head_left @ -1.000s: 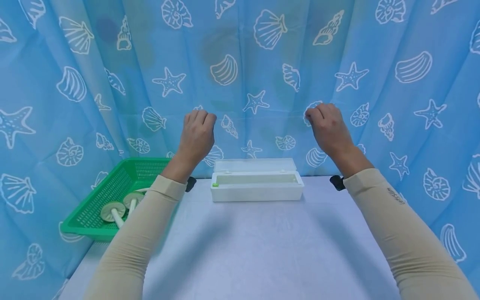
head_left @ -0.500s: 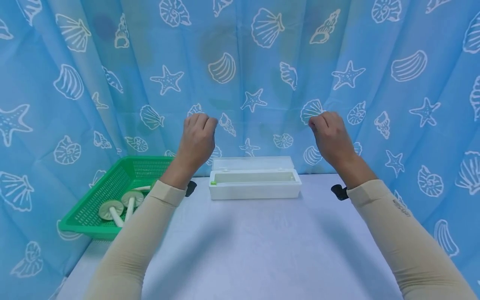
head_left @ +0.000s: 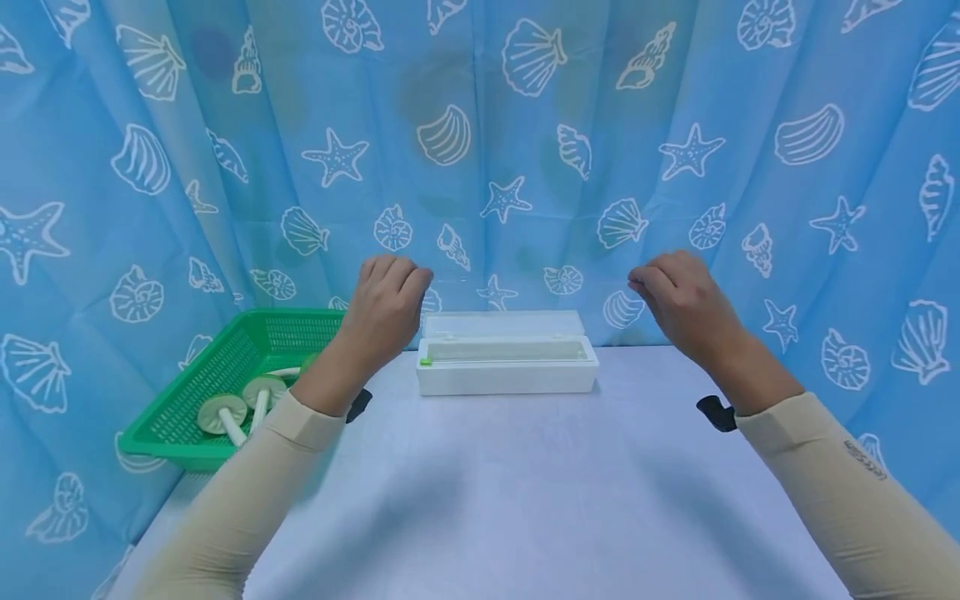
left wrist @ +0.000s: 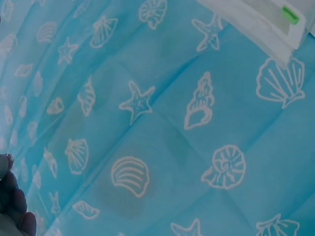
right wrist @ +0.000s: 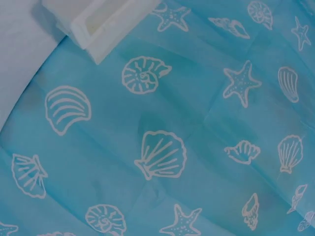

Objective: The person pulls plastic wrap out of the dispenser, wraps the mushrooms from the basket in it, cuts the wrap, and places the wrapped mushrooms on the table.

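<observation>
My left hand [head_left: 386,304] and right hand [head_left: 686,304] are raised well apart in the head view, thumbs and fingers pinched together. Between them spans a nearly invisible sheet of clear plastic wrap [head_left: 528,283], showing only as faint glints. Behind it, a white wrap dispenser box [head_left: 507,381] sits at the table's back edge, its translucent lid [head_left: 502,322] tipped up and a green slider [head_left: 426,362] at its left end. In the left wrist view, curled fingers [left wrist: 17,204] show at the lower left. The right hand is out of its own wrist view.
A green perforated basket [head_left: 176,450] stands to the left, partly behind the left forearm. Several pale mushroom-shaped things, such as one with a round cap [head_left: 222,414], lie inside. A blue shell-print curtain [head_left: 525,150] hangs behind the white table [head_left: 517,483].
Both hands have come down and moved further apart, the right one mostly outward to the right. The box and basket have stayed in place.
</observation>
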`<state>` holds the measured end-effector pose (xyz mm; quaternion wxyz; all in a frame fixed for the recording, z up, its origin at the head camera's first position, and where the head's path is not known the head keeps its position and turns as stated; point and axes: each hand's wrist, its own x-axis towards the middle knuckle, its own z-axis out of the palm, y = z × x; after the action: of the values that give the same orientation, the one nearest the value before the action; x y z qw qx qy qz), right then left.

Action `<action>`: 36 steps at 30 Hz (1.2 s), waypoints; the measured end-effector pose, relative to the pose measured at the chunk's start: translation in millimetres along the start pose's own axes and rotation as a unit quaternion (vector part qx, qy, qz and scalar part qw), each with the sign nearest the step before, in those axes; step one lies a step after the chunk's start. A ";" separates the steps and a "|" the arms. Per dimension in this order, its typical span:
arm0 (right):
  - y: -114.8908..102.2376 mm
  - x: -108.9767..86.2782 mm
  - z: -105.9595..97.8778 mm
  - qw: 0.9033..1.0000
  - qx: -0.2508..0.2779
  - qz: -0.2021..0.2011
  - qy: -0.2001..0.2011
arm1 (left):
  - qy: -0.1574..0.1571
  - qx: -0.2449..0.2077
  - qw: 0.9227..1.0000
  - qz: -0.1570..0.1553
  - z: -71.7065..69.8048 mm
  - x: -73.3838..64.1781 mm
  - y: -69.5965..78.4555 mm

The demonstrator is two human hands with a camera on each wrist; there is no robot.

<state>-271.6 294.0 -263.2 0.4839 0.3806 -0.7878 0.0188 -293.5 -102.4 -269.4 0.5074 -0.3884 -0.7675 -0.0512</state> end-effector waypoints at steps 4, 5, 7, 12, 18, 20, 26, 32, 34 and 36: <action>-12.2 -12.4 -10.7 1.000 0.017 -0.022 -0.009 | -0.020 -0.014 0.999 0.022 -12.4 -13.2 8.8; -15.3 -15.3 -12.9 0.999 0.020 -0.026 -0.011 | -0.025 -0.018 0.999 0.026 -15.3 -17.2 10.9; -21.7 -21.3 -16.2 0.999 0.024 -0.033 -0.015 | -0.035 -0.026 0.998 0.034 -21.0 -25.5 15.1; -40.1 -40.3 -20.7 0.998 0.041 -0.053 -0.019 | -0.082 -0.048 0.994 0.060 -31.9 -52.4 27.7; -64.8 -73.5 -16.9 0.993 0.092 -0.059 -0.051 | -0.165 -0.048 0.981 0.089 -37.2 -91.7 48.4; -74.0 -86.4 -13.6 0.990 0.112 -0.049 -0.070 | -0.187 -0.055 0.977 0.091 -36.3 -103.6 56.2; -96.7 -127.2 0.8 0.975 0.161 -0.023 -0.154 | -0.253 -0.088 0.959 0.093 -23.3 -138.7 80.4; -114.3 -166.5 21.4 0.943 0.208 0.005 -0.258 | -0.355 -0.088 0.922 0.125 -0.5 -172.0 105.1; -120.1 -175.9 27.7 0.927 0.216 0.025 -0.306 | -0.374 -0.092 0.913 0.137 6.2 -180.0 111.1; -124.2 -181.6 33.5 0.905 0.223 0.050 -0.360 | -0.383 -0.093 0.907 0.149 12.1 -185.6 114.7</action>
<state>-176.0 298.2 -464.1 0.0687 0.4198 -0.9015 0.0795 -194.1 -118.2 -463.3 0.1375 -0.5338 -0.8275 0.1065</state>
